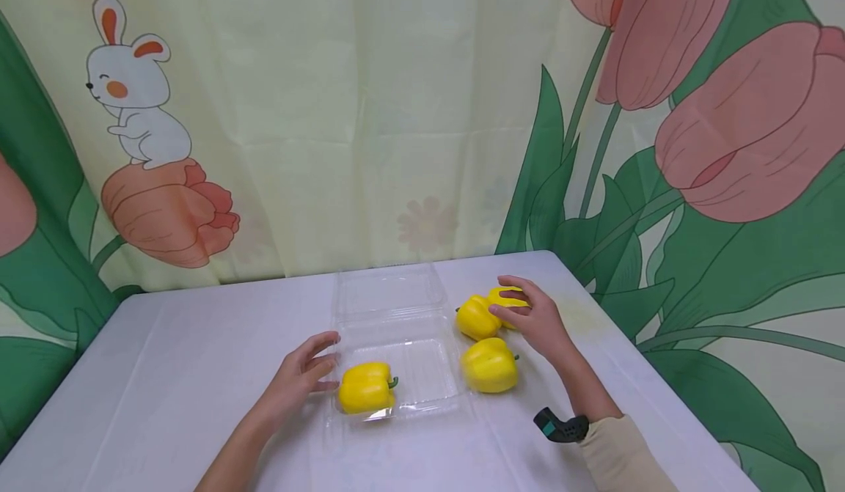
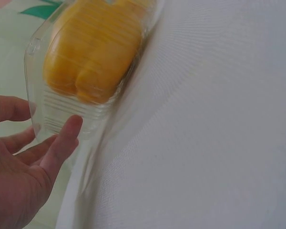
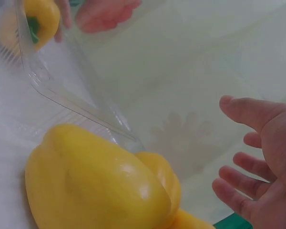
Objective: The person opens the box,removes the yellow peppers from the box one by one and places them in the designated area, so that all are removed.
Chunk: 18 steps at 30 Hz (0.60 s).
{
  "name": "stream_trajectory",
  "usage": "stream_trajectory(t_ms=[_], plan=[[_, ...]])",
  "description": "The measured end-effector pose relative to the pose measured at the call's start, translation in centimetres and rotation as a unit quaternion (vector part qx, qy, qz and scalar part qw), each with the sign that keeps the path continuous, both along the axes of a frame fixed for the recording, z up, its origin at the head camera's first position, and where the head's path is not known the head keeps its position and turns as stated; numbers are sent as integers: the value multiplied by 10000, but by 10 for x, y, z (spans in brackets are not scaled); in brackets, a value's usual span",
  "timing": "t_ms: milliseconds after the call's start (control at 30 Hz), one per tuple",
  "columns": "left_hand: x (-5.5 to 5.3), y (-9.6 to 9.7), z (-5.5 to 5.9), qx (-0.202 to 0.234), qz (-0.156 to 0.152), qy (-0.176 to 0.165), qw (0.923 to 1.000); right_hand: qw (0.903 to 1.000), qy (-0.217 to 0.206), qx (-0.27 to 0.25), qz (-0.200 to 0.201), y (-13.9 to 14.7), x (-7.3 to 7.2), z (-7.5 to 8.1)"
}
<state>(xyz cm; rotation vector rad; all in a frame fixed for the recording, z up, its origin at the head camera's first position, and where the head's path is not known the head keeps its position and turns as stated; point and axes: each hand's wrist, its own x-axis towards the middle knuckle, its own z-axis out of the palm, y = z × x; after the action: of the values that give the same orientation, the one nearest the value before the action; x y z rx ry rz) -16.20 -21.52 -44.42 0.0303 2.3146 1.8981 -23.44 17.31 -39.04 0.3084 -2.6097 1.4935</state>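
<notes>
A clear plastic clamshell box [image 1: 422, 375] lies with its lid [image 1: 389, 294] folded back on the table. One yellow bell pepper [image 1: 365, 388] sits in its near left corner, stem to the right. My left hand [image 1: 300, 375] is at the box's left wall, fingers loosely bent; in the left wrist view its fingertips [image 2: 72, 126] appear to touch the plastic. Outside the box on the right are a near yellow pepper [image 1: 490, 366], a middle one [image 1: 478, 317] and a far one [image 1: 505, 298]. Over the far pepper, partly hiding it, hovers my right hand [image 1: 538, 320], fingers spread, holding nothing.
A white cloth [image 1: 185, 375] covers the table. Behind it hangs a curtain [image 1: 297, 147] printed with a rabbit and tulips. A dark band [image 1: 561, 426] sits on my right wrist, by a beige sleeve [image 1: 623, 455].
</notes>
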Motion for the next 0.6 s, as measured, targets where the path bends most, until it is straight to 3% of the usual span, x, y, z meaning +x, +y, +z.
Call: stream_trajectory(t_ms=[600], plan=[[-2,-1,-2,15,-20,52,10000,9997,7,110,227,-14,4,-2]])
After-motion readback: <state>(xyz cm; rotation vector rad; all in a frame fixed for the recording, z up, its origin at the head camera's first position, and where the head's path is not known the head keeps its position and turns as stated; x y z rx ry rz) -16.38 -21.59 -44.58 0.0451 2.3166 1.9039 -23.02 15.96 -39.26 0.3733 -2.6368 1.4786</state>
